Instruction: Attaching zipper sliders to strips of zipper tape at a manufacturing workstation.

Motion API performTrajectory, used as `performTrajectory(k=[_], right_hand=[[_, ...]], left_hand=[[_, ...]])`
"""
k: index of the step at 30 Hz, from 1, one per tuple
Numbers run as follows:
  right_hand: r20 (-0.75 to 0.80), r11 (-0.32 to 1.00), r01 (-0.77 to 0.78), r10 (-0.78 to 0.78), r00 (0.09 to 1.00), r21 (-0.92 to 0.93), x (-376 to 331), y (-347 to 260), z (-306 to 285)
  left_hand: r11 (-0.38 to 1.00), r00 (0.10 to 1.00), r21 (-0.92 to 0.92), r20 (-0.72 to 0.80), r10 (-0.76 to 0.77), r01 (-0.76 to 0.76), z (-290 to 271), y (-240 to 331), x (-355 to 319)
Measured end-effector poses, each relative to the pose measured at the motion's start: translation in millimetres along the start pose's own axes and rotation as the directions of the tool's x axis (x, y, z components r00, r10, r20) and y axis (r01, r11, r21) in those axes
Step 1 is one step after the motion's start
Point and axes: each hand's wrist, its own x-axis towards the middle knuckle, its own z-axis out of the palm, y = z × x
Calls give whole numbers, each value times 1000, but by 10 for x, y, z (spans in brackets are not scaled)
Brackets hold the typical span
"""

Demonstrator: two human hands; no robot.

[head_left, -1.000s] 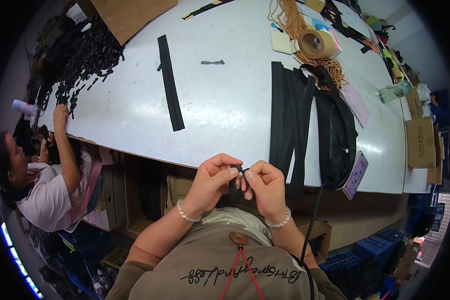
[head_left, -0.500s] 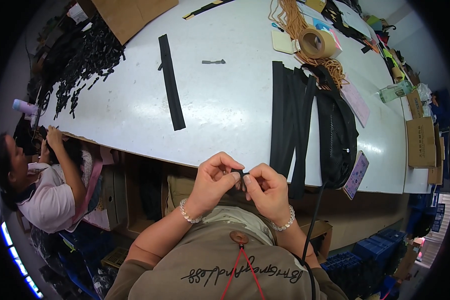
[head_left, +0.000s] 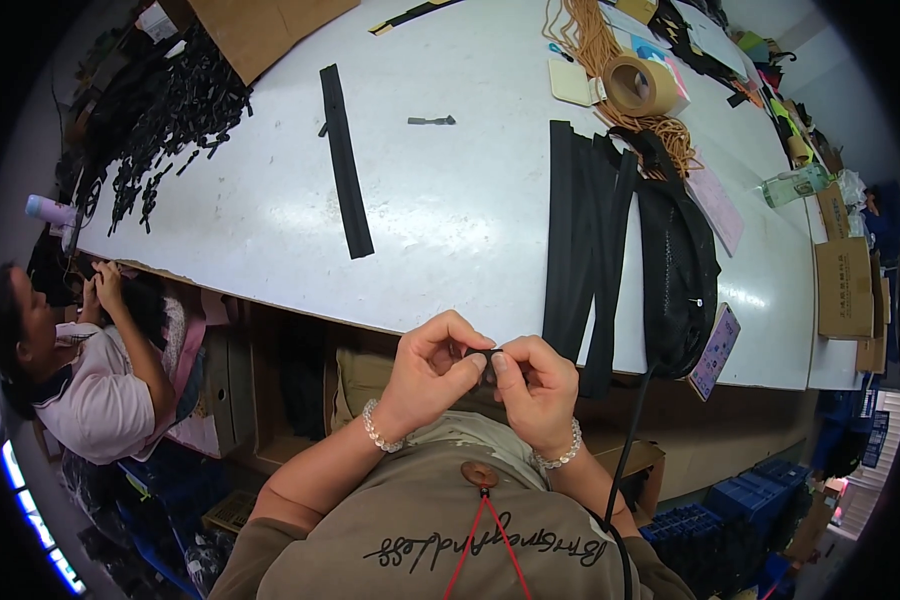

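Observation:
Close to my body, at the table's near edge, my left hand (head_left: pixel 432 365) and my right hand (head_left: pixel 536 385) meet. Thumbs and fingertips of both pinch a small black piece (head_left: pixel 487 354), mostly covered by the fingers, so its exact kind does not show. Beyond them a long black zipper strip (head_left: pixel 344 165) lies on the white table (head_left: pixel 450 210), with a small black tab sticking out at its left side. To its right is a short dark grey pull-like piece (head_left: pixel 431 121). Several more black strips (head_left: pixel 582 220) lie beside my right hand.
A black bag (head_left: pixel 676 270) and a phone (head_left: pixel 715 352) lie at the right. Behind are a tape roll (head_left: pixel 638 85) and tan cord (head_left: pixel 577 30). Small black pieces (head_left: pixel 175 115) are heaped at the far left, near a seated person (head_left: pixel 100 390). A black cable (head_left: pixel 625 450) crosses by my right arm.
My fingers have shifted slightly on the small black piece, both hands still pinching it. The seated person's hands have moved a little. The whole view has shifted slightly.

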Motion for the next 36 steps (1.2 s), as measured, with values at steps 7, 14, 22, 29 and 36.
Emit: performTrajectory(k=[7,14,22,29,36], right_hand=[[57,972,-135,126,990,195,12,57,-45],[25,988,-69,66,998,142,-34,75,-22],[-107,990,34,-20,994,134,-72,38,93],[-114,974,-3,29,993,228,-64,-23,113],[-67,993,92,-88,994,71,-50,175,-15]], left_hand=[[1000,1000,0,-15,-20,20,-18,12,-59],[999,999,-12,-6,-38,38,-25,0,-63],[999,999,-39,29,13,-12,-50,-27,-63],[1000,999,-22,33,4,-3,-42,-51,-77],[1000,994,17,-108,1,1,54,-11,-118]])
